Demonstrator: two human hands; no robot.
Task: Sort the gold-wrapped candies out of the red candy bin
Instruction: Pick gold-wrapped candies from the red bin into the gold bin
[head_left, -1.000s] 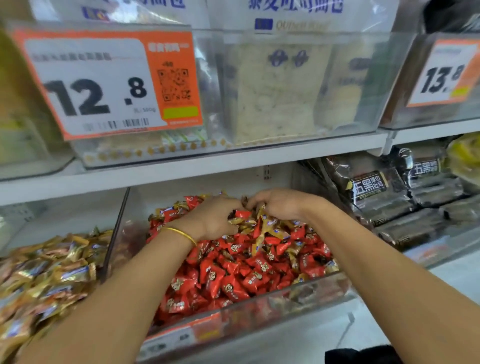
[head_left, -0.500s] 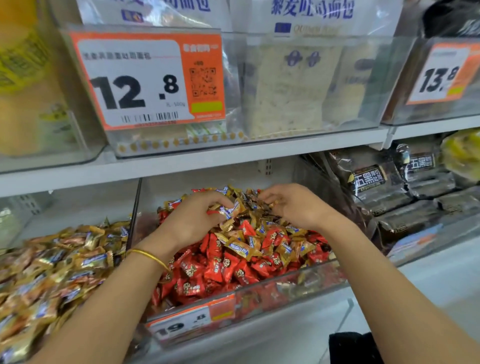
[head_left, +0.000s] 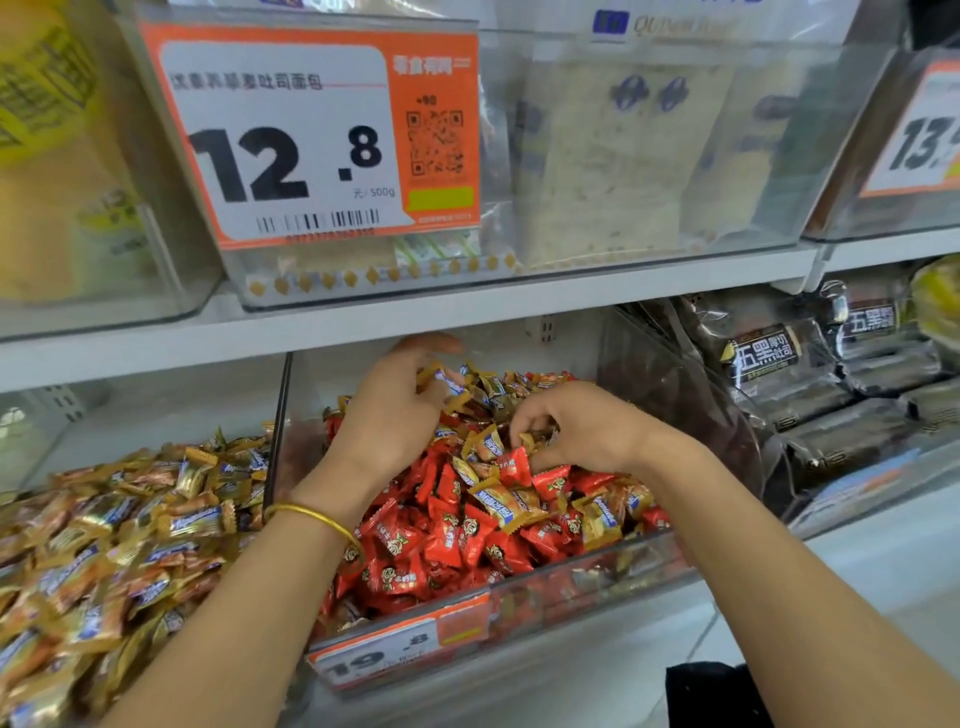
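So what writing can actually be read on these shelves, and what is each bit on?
"12.8", "元/500g": large orange price tag.
"19.8": front tag of the red candy bin.
"13.", cut off: right price tag.
"五黑": dark bread packs.
Candy wrappers and barcode digits: too blurred to read.

An orange price tag (head_left: 311, 135) hangs above; dark packs (head_left: 769, 364) lie rightward.

Left hand (head_left: 389, 415) curled, right hand (head_left: 587, 426) pinching
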